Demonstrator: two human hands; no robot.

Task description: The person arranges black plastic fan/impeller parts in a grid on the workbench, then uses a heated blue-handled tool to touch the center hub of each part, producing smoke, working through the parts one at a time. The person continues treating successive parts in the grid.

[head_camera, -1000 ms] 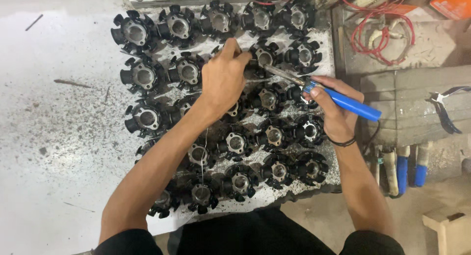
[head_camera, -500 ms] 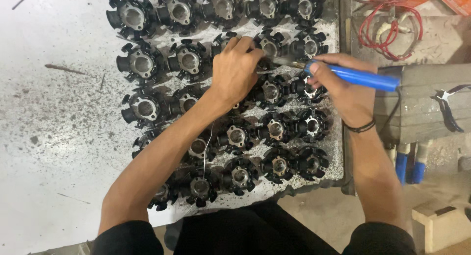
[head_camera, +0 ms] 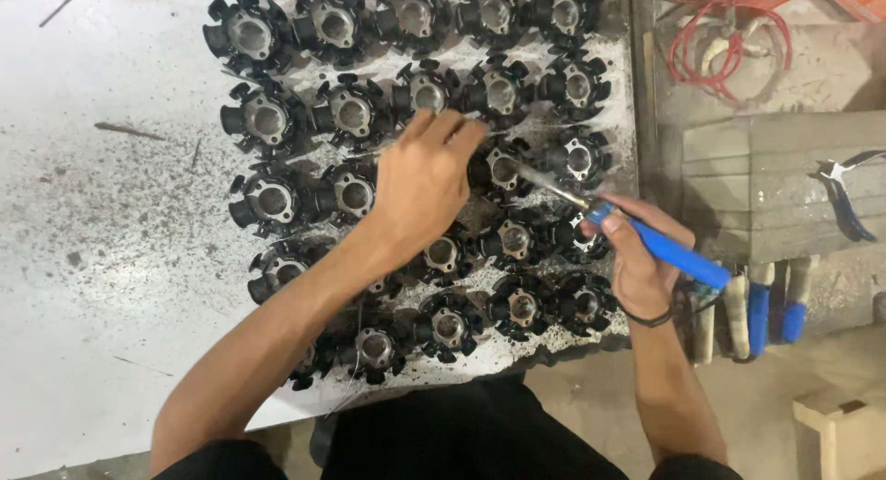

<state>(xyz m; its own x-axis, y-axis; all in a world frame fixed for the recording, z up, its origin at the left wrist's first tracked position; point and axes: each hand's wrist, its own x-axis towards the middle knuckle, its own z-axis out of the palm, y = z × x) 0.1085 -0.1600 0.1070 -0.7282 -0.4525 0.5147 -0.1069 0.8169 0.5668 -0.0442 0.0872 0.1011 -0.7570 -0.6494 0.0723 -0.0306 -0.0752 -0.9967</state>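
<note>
black stator cores [head_camera: 503, 171], each a ring of stubby moulded arms around a dull grey metal bore, lay in rows on a white, speckled worktable [head_camera: 111, 258]. the left hand [head_camera: 420, 189] rested over the middle of the rows, fingers bent down onto one core. the right hand [head_camera: 637, 263] was clenched round a soldering iron [head_camera: 637, 231] with a smooth blue plastic handle, its thin metal tip at the core beside the left fingertips. red wire coils [head_camera: 715, 32] lay on the rough grey bench to the right.

top-row black parts [head_camera: 411, 9] cropped by edge, left hand [head_camera: 420, 189] hiding one part — fingertips unseen
</note>
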